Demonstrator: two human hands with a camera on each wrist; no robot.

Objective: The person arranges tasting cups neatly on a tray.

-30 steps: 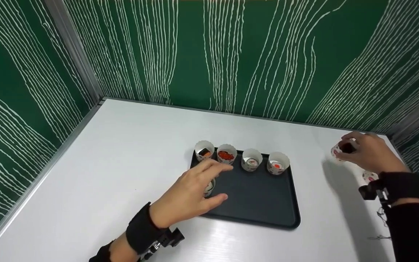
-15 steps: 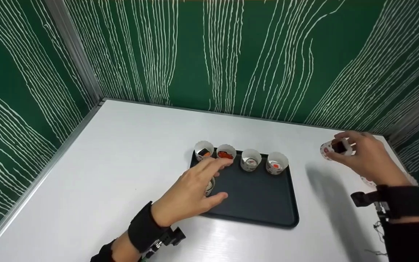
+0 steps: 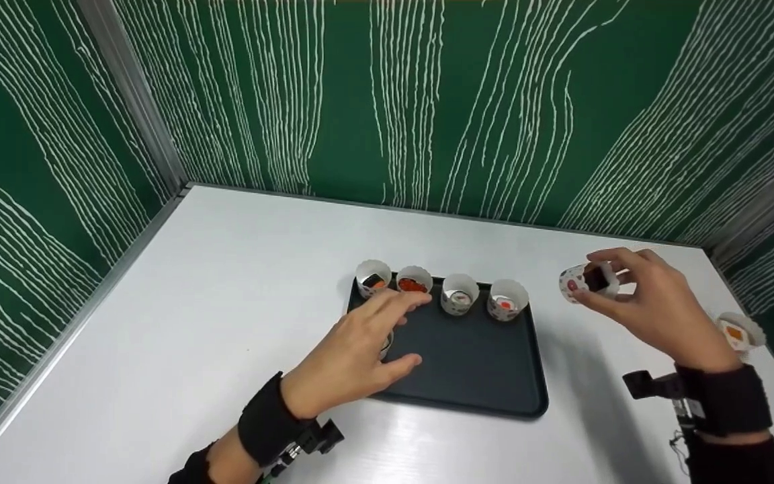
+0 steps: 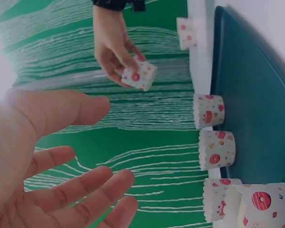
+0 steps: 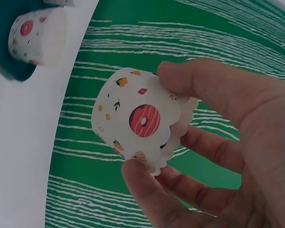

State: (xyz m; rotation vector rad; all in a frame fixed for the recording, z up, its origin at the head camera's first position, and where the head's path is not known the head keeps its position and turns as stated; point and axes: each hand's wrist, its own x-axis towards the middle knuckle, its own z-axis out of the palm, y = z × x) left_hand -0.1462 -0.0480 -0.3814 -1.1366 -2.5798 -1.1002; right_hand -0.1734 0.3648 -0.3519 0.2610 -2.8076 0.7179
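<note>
My right hand [image 3: 656, 312] pinches a white paper baking cup [image 5: 128, 114] with a donut print, thumb on one side and fingers on the other. The cup is tilted and raised above the table, right of the dark tray [image 3: 474, 366]; something dark shows inside it. My left hand [image 3: 350, 356] is over the tray's left side, holding nothing, thumb and fingers spread apart. Below it, another cup [image 3: 387, 344] is mostly hidden. Along the tray's far edge stand several cups: one with a black-and-orange piece [image 3: 374, 279], others with red beads [image 3: 414, 286] or sushi-like pieces.
On the white table [image 3: 259, 269] at the far right, behind my right wrist, stands a cup with an orange piece [image 3: 738, 334]. Green panels [image 3: 347, 134] with white wavy lines wall in the table at the back and sides.
My right hand has carried the cup left toward the tray, its shadow moving along, uncovering the cup behind the wrist. The left hand has stayed nearly still.
</note>
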